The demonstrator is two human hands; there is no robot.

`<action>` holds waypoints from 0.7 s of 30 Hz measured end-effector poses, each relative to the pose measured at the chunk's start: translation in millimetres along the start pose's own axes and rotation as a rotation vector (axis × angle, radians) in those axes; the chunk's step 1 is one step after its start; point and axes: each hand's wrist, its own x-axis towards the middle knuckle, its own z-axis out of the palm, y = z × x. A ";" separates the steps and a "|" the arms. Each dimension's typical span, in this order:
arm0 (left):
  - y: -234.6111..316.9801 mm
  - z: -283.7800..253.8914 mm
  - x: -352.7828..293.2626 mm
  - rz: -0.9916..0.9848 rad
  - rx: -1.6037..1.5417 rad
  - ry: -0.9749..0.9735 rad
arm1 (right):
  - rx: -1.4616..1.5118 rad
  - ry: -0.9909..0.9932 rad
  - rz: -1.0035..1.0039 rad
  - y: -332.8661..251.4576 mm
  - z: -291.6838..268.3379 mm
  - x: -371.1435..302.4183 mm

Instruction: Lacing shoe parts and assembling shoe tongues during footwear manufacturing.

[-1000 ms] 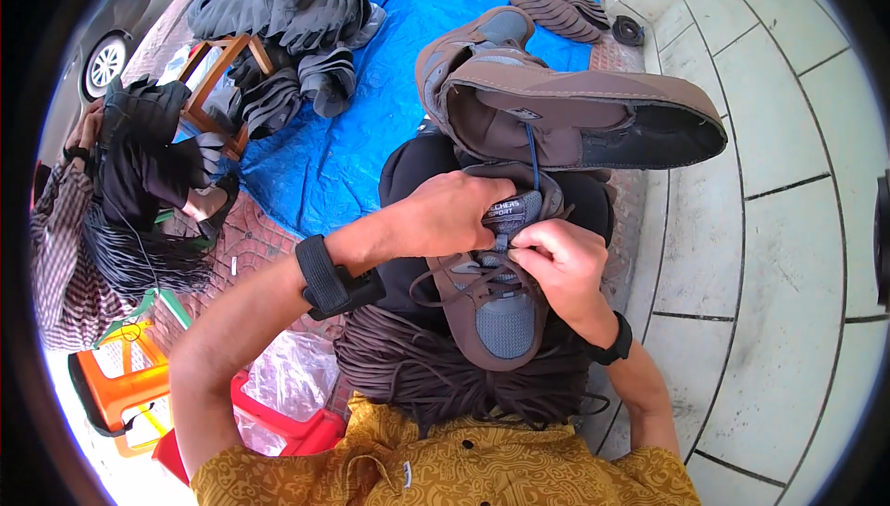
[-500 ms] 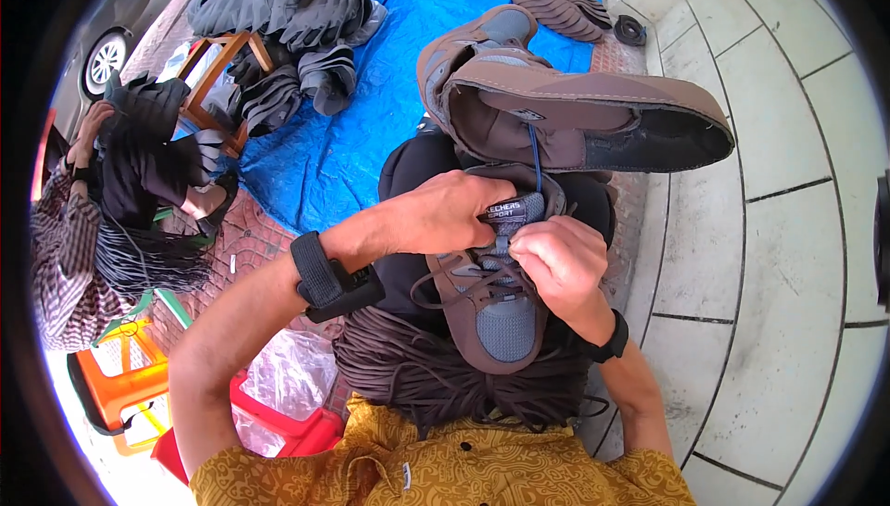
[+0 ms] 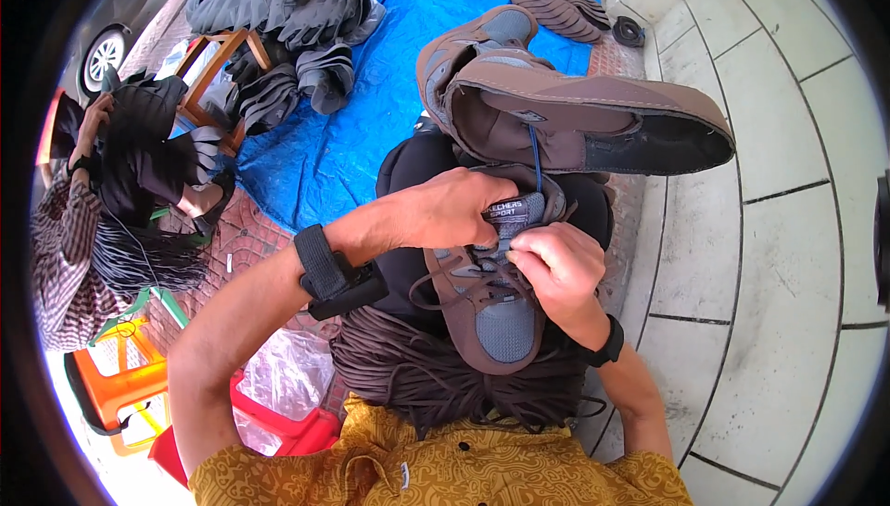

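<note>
A brown shoe upper with a grey-blue mesh toe lies across my lap, toe toward me. My left hand is closed on its collar and tongue edge, the thumb tucked into the opening. At the grey tongue, my right hand pinches what appears to be the brown shoelace; the tip between the fingers is hidden. Lace loops hang loosely over the left side. Just beyond lies a second, soleless upper on its side, its hollow inside showing. A thin blue cord joins the two uppers.
A thick bundle of brown laces rests on my lap. Stacked uppers cover part of a blue tarp ahead. At left sit another person, an orange stool and a red stool. A tiled ledge runs along the right.
My hands stay at the tongue; the right fingertips have shifted slightly, covering more of the small tongue loop. The person at left has moved their arm a little.
</note>
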 end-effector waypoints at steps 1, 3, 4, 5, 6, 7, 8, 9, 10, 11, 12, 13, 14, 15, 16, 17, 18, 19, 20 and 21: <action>-0.1 -1.0 -0.3 0.001 0.000 0.000 | -0.001 0.000 0.000 -1.3 -0.5 -0.5; -0.6 -3.5 -1.5 -0.004 -0.041 -0.038 | -0.107 -0.038 -0.028 -3.4 -1.6 -1.6; -1.3 -3.9 -1.2 -0.004 -0.042 -0.036 | -0.107 -0.039 -0.029 -4.6 -3.0 -2.1; -2.0 -4.5 -0.8 -0.003 -0.028 -0.066 | -0.107 -0.052 0.009 -5.3 -5.1 -2.7; -2.7 -5.0 -0.7 -0.003 -0.015 -0.096 | -0.106 -0.065 0.047 -5.6 -6.0 -2.9; -3.1 -5.6 -0.3 -0.003 -0.016 -0.096 | -0.106 -0.065 0.048 -5.5 -6.1 -3.4; -3.7 -6.3 -0.6 0.004 -0.047 -0.108 | -0.069 -0.078 0.081 -5.3 -6.1 -3.9; -4.2 -6.6 -1.1 0.011 -0.078 -0.120 | -0.031 -0.092 0.115 -5.1 -6.1 -4.3; -3.6 -6.7 -1.5 0.012 -0.079 -0.121 | -0.033 -0.092 0.116 -4.6 -6.5 -4.0; -3.0 -6.3 -2.4 0.017 -0.063 -0.114 | -0.017 -0.093 0.126 -4.0 -6.5 -3.3; -2.2 -5.3 -3.0 0.022 -0.048 -0.106 | 0.000 -0.095 0.136 -3.6 -6.4 -3.0; -1.9 -4.0 -3.8 0.022 -0.048 -0.107 | 0.000 -0.094 0.135 -3.5 -5.6 -2.8; -1.6 -2.1 -4.4 0.026 -0.013 -0.069 | 0.000 -0.084 0.130 -3.4 -4.6 -2.9; -1.4 -0.5 -4.8 0.030 0.021 -0.032 | 0.000 -0.075 0.125 -3.0 -3.5 -3.2; -1.5 1.4 -4.0 0.032 0.019 -0.034 | -0.002 -0.075 0.127 -1.3 -3.0 -3.9; -1.7 3.1 -2.9 0.038 0.054 -0.010 | 0.000 -0.068 0.081 1.2 -2.3 -4.8; -2.0 4.7 -1.8 0.045 0.089 0.013 | 0.000 -0.060 0.035 3.0 -2.0 -5.0; -2.2 5.5 -2.5 0.043 0.089 0.012 | 0.002 -0.060 0.036 2.4 -0.9 -3.9; -2.3 6.3 -2.9 0.054 0.112 0.040 | 0.012 -0.065 -0.014 1.1 0.1 -2.2; -2.2 7.2 -3.3 0.065 0.135 0.069 | 0.021 -0.070 -0.065 -0.6 0.4 -0.7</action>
